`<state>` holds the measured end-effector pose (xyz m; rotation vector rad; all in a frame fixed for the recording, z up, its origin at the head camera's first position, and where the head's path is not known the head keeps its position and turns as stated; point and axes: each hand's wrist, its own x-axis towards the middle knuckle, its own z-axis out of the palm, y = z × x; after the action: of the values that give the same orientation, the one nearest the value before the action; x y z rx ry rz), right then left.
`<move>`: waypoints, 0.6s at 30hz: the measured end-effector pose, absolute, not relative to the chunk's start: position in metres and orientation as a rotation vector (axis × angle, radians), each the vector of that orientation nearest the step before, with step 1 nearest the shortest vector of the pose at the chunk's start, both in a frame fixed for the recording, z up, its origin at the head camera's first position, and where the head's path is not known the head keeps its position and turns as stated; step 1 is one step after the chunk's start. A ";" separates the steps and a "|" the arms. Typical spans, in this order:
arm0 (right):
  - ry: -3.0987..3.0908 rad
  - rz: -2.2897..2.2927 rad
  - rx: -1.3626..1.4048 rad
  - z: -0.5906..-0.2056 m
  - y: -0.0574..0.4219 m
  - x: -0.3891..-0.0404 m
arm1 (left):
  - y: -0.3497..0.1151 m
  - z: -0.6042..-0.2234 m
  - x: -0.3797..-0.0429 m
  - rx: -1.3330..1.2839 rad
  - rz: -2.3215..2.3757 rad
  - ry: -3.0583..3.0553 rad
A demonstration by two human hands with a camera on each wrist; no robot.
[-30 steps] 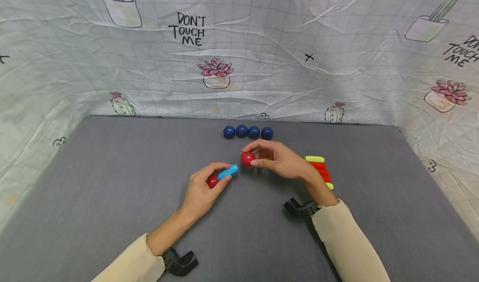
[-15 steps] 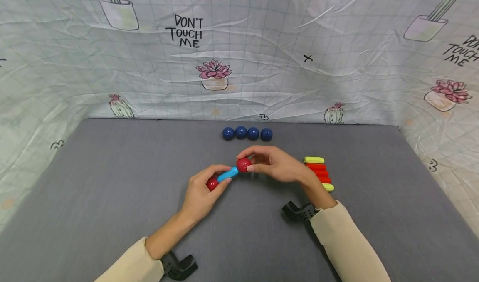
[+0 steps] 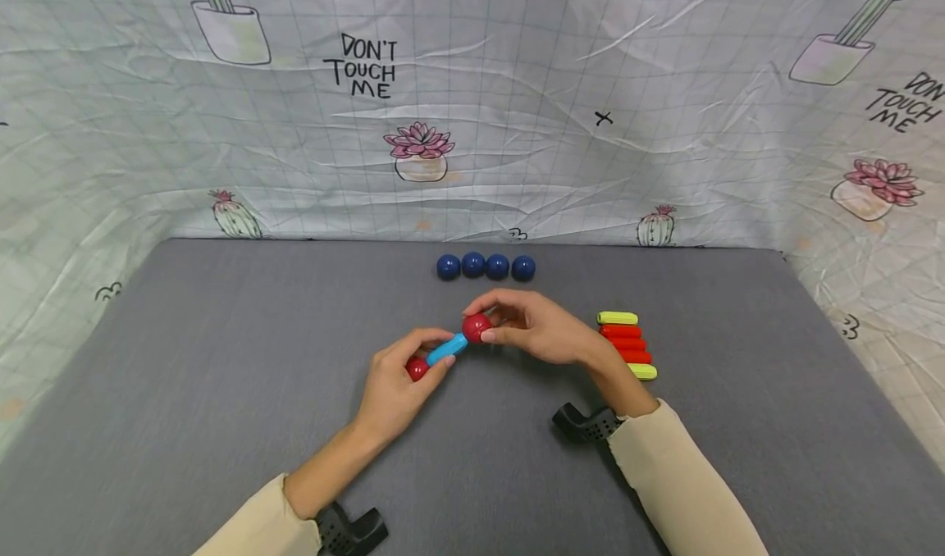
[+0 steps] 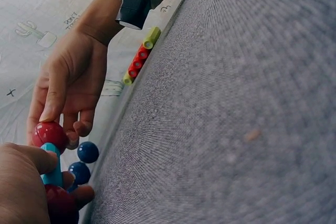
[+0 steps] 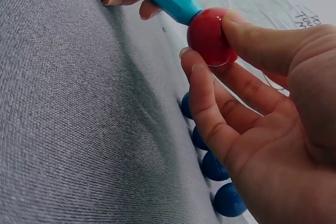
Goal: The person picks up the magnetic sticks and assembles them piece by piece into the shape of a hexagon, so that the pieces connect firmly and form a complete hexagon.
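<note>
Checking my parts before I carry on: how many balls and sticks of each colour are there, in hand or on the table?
Dark blue balls: 4
Red balls: 2
Light blue stick: 1
Red sticks: 3
Yellow sticks: 2
Total: 12

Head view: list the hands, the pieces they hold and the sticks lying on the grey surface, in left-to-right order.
Left hand → left-end red ball → light-blue stick → right-end red ball → right hand → yellow and red sticks.
</note>
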<state>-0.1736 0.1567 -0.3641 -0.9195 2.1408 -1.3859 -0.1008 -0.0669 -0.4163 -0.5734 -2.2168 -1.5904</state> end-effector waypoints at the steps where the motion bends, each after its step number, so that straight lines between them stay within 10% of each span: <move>1: 2.144 -1.384 -0.917 -0.364 0.156 -0.173 | -0.067 -0.418 -0.102 -0.576 -1.592 -2.217; 18: 2.376 -1.382 -0.848 -0.375 0.150 -0.145 | -0.075 -0.393 -0.119 -0.516 -2.020 -2.522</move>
<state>-0.1452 0.1496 -0.3751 -0.8479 2.3763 -1.3819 -0.1189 -0.0748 -0.3929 -0.5160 -2.5220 -2.0203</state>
